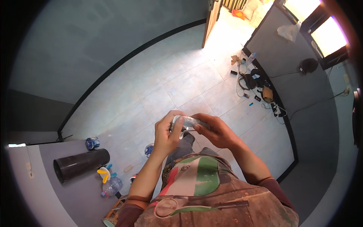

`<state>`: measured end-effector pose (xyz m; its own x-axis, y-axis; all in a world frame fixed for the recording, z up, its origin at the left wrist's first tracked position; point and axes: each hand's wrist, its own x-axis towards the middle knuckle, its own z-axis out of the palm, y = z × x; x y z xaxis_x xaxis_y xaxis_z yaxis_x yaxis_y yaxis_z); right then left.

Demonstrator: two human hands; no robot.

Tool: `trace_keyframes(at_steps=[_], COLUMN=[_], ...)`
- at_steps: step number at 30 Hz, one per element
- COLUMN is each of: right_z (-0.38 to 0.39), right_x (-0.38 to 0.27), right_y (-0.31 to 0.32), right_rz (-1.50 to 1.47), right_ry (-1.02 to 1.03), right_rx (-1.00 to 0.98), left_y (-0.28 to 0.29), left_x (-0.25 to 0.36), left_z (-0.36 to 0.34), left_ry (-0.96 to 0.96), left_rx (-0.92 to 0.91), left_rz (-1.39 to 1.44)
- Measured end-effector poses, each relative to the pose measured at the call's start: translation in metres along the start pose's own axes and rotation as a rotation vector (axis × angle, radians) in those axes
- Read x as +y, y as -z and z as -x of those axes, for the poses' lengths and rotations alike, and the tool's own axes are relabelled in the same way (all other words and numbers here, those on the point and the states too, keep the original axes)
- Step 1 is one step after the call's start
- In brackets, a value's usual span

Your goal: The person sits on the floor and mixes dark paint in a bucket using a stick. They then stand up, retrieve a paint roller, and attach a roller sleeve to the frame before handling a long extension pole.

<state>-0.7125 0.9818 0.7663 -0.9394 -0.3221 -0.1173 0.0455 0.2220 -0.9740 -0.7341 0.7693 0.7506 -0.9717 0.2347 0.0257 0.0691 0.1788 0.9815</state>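
In front of my waist, both hands hold a pale cylinder with a thin metal rod below it, which looks like a paint roller. My left hand is closed around its left end, with the thumb lying along the near side. At the other end, the fingers and thumb of my right hand grip it from the right and cover that tip. The finer details of the roller are hidden by my fingers.
Along the right wall lie a bag, cables, small boxes and a plastic bottle. A dark cylinder, a large clear bottle and a blue-stained tub are at the left. Ahead, an open door lets in bright light.
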Motion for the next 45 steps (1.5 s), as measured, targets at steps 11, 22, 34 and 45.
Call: trace_keyframes(at_steps=[11,22,34,45], right_z=[-0.171,-0.279,-0.466,-0.572], right_x=[-0.015,-0.032,-0.023,-0.03], right_y=[-0.026,-0.007,0.053,0.069], right_rz=[-0.053,0.534,-0.31,-0.467], right_ry=[-0.071,0.324,-0.042,0.172], right_rx=[0.164,0.016,-0.334,-0.508], left_y=[0.102,0.138,0.152,0.16], left_x=[-0.021,-0.03,-0.057,-0.017], left_z=[-0.128,-0.202,-0.342,-0.44], left_ry=[0.0,-0.061,0.042,0.093], left_rx=[-0.085,0.032,0.194,0.507], left_rz=[0.227,-0.019,0.158,0.448])
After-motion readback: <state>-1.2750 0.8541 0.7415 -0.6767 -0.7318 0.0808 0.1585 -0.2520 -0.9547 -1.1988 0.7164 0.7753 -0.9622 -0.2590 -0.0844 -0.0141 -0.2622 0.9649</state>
